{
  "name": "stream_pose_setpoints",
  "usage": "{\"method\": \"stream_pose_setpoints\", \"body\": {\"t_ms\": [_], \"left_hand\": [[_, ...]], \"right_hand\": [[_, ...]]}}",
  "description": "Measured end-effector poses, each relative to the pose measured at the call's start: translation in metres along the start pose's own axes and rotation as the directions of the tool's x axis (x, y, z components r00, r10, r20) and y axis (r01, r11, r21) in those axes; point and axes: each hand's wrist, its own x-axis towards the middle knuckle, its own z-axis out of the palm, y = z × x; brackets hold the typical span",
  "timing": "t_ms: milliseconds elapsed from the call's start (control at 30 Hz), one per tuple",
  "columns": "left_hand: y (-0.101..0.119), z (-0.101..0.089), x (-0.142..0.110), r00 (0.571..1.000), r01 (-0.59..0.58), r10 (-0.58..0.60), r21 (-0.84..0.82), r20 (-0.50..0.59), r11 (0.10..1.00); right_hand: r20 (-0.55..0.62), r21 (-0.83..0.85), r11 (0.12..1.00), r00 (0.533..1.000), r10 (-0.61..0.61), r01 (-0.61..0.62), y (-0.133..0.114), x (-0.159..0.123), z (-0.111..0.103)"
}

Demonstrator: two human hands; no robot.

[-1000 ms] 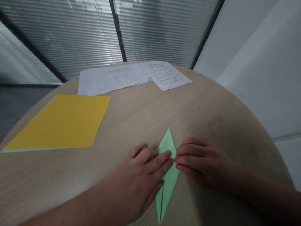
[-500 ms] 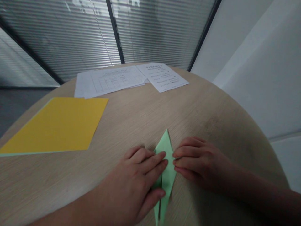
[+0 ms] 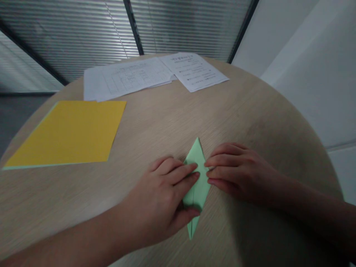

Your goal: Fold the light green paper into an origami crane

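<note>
A light green sheet of paper [image 3: 195, 191], folded into a narrow diamond with pointed ends, lies on the table in front of me. My left hand [image 3: 167, 189] rests across its left side, fingers stretched out over the paper and thumb apart near the lower end. From the right, my right hand [image 3: 236, 168] has its fingertips pressed together at the paper's right corner. A crease line runs down the lower half toward the bottom tip. Part of the left edge is hidden under my left fingers.
The round wooden table [image 3: 155, 122] carries a yellow sheet [image 3: 69, 133] at the left, with a pale green edge showing beneath it. Printed white papers [image 3: 125, 79] overlap at the back, beside another printed sheet [image 3: 197, 70]. Window blinds [image 3: 83, 33] stand behind the table.
The view has tipped down, so everything sits higher in the picture. The diamond's bottom tip now shows, and the slit along its lower half looks narrower. Both hands stay at the paper.
</note>
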Motion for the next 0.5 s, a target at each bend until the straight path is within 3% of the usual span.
{"method": "stream_pose_setpoints", "body": {"t_ms": [233,500], "left_hand": [[0.002,0.004,-0.007,0.982,-0.184,0.185,0.05,-0.02,0.982],[0.004,0.006,-0.007,0.988,-0.152,0.152,0.001,-0.004,0.988]], "right_hand": [[0.003,0.004,1.0,1.0,-0.006,0.006,0.001,-0.002,0.002],[-0.046,-0.021,0.999,0.999,0.028,-0.029,-0.004,0.0,0.011]]}}
